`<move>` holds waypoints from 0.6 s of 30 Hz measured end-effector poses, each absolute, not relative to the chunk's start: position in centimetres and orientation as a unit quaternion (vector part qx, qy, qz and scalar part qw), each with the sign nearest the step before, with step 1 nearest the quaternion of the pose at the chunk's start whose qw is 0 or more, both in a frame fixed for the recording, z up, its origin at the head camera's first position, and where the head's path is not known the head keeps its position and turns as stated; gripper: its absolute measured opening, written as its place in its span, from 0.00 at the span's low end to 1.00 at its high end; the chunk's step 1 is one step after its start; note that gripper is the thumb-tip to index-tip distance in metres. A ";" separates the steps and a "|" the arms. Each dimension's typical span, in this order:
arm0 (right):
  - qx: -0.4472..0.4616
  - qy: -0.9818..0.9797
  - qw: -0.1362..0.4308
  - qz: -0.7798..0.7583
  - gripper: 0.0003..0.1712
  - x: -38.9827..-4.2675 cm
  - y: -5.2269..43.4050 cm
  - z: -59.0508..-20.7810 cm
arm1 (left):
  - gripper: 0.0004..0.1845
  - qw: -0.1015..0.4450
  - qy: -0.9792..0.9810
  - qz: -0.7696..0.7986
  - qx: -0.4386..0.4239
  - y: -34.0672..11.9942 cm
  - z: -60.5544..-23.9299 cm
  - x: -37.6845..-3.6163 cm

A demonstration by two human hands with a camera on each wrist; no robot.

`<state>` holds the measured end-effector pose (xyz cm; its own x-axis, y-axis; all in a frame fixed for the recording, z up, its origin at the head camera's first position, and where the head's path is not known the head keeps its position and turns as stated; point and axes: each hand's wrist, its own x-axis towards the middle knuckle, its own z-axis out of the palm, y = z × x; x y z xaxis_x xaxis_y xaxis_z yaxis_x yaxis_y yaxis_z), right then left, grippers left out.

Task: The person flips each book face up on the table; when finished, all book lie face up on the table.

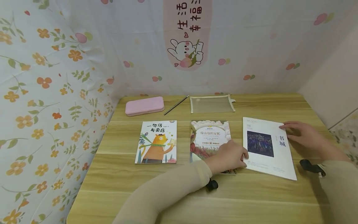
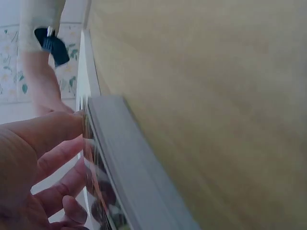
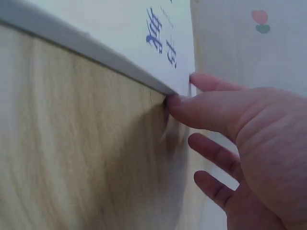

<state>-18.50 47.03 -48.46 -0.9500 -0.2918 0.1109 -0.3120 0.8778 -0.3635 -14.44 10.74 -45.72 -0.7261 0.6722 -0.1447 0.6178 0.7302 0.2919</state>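
Note:
Three books lie in a row on the wooden table (image 1: pixel 117 186). The orange-bear picture book (image 1: pixel 156 142) is on the left, a floral-cover book (image 1: pixel 210 134) in the middle and a white magazine (image 1: pixel 267 147) on the right. My left hand (image 1: pixel 230 157) rests on the middle book's lower right corner, its fingertips touching the magazine's left edge. In the left wrist view its fingers (image 2: pixel 53 158) lie straight along a book's grey edge (image 2: pixel 129 163). My right hand (image 1: pixel 300 132) touches the magazine's upper right edge. The thumb (image 3: pixel 192 108) presses against the magazine (image 3: pixel 120 28) at its corner.
At the table's back lie a pink pencil case (image 1: pixel 144 105), a thin dark pen (image 1: pixel 176 105) and a mesh zip pouch (image 1: pixel 212 104). Flowered cloth (image 1: pixel 42 93) closes off the left and back sides. A plain wall (image 1: pixel 332 81) stands on the right.

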 end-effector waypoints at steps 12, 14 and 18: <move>0.219 -0.954 0.014 0.202 0.24 -20.8 45.3 -48.5 | 0.12 0.118 0.922 0.111 0.350 11.3 -46.2 -12.9; 0.217 -0.955 0.010 0.202 0.25 -20.8 45.1 -48.5 | 0.12 0.114 0.922 0.113 0.353 11.2 -46.2 -12.9; 0.178 -0.961 -0.010 0.214 0.32 -20.1 44.0 -48.5 | 0.09 0.101 0.918 0.129 0.361 9.9 -45.9 -13.2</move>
<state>-20.14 43.98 -48.50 -0.9363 -0.3465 0.0571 -0.3381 0.8453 -0.4137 -13.21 9.92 -45.88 -0.7196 0.6883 -0.0919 0.6360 0.7065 0.3104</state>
